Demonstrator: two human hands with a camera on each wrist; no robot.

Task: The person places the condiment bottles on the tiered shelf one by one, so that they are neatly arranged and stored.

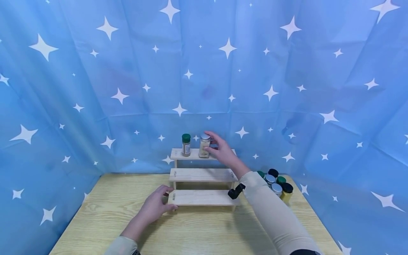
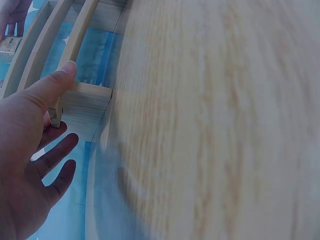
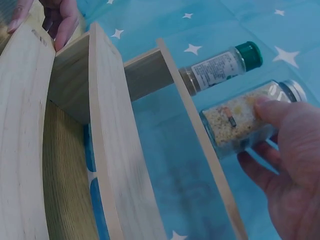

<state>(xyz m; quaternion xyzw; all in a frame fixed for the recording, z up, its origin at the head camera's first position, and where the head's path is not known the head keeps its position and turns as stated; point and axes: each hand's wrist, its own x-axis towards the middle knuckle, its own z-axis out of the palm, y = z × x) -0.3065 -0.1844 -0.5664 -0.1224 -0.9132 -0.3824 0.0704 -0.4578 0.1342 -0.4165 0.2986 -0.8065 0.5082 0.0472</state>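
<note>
A three-tier wooden rack (image 1: 204,175) stands on the table. On its top tier my right hand (image 1: 223,150) grips a silver-lidded spice jar (image 3: 232,122), thumb on the near side and fingers behind. The jar holds pale granules and its base is at the shelf. Just left of it a green-capped spice bottle (image 1: 186,145) stands upright on the same tier. My left hand (image 1: 154,206) pinches the left end of the lowest tier, with the thumb (image 2: 62,77) on its front edge; the other fingers spread loosely below.
To the right of the rack, several jars (image 1: 276,189) with black, green and silver lids stand close together, partly hidden by the right sleeve (image 1: 274,212). A blue star-patterned curtain (image 1: 204,71) hangs behind the wooden table (image 1: 105,212).
</note>
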